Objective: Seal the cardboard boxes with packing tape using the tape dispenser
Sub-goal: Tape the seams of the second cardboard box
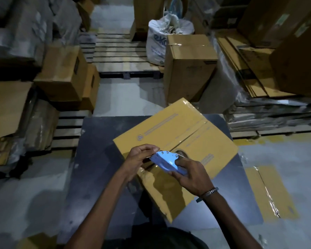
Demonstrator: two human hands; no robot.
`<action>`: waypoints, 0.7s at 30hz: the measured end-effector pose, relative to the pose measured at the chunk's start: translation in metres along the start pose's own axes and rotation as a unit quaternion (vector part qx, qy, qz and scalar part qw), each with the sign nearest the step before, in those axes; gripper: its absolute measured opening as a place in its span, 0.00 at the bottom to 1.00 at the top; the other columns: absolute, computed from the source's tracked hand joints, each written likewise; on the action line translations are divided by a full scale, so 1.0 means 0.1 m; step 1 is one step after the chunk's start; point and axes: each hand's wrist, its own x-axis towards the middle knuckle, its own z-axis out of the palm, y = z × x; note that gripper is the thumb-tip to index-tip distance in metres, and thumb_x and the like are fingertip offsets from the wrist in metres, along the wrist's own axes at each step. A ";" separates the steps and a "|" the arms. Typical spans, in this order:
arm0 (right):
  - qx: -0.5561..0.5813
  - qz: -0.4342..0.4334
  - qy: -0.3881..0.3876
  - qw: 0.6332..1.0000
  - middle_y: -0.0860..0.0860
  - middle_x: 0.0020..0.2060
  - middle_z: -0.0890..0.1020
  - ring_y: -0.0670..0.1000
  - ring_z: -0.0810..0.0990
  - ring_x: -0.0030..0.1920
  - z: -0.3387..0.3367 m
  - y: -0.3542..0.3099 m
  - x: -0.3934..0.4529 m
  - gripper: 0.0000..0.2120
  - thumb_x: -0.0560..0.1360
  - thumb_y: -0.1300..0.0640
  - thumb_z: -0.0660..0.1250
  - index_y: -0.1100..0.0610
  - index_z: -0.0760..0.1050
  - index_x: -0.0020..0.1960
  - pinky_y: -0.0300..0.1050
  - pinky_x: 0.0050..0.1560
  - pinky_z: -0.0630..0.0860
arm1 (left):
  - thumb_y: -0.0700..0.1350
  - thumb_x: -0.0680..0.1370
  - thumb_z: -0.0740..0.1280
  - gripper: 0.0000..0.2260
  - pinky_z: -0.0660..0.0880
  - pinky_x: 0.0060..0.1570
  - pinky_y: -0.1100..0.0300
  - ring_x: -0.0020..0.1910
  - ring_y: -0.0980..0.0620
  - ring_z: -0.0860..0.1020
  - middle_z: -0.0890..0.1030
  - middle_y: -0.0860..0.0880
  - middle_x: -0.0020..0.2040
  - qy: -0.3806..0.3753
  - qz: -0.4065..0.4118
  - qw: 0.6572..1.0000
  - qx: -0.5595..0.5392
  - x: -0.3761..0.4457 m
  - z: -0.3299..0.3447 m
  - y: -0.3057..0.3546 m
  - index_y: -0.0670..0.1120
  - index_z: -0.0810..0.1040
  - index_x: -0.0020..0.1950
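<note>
Our right hand [190, 174] grips the blue tape dispenser [166, 160] by its handle, fingers curled round it; our left hand [139, 159] pinches its front end; it points toward ten o'clock above the taped cardboard box [174, 139], lying skewed on a dark, scuffed bench [97, 159]; stacked cartons [65, 76] and slatted pallets [122, 51] crowd the grey floor at twelve o'clock.

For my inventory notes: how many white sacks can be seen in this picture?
1. The white sack with blue print stands on the floor at the far end, beside the upright cardboard box. Others may be hidden behind the stacks.
</note>
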 end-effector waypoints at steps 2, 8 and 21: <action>0.014 0.009 -0.021 1.000 0.48 0.38 0.80 0.51 0.74 0.35 0.10 -0.12 0.12 0.22 0.73 0.33 0.71 0.53 0.81 0.45 0.47 0.35 0.66 | 0.45 0.76 0.76 0.09 0.79 0.50 0.63 0.50 0.53 0.84 0.88 0.47 0.51 0.023 -0.003 1.000 0.013 0.05 -0.20 0.03 0.41 0.87 0.52; 0.169 0.086 -0.139 0.972 0.47 0.41 0.81 0.44 0.79 0.38 0.38 -0.59 0.43 0.19 0.81 0.36 0.64 0.49 0.77 0.61 0.50 0.39 0.73 | 0.36 0.78 0.73 0.04 0.81 0.49 0.61 0.45 0.51 0.86 0.89 0.45 0.48 0.096 -0.067 0.993 0.002 0.19 -0.76 0.22 0.41 0.88 0.50; 0.319 0.319 -0.144 0.881 0.51 0.45 0.88 0.54 0.85 0.47 1.06 -1.35 1.08 0.22 0.68 0.39 0.71 0.57 0.85 0.48 0.52 0.54 0.78 | 0.28 0.69 0.74 0.06 0.83 0.44 0.62 0.40 0.47 0.85 0.87 0.45 0.36 0.290 -0.091 0.953 -0.010 0.58 -1.59 0.31 0.38 0.87 0.41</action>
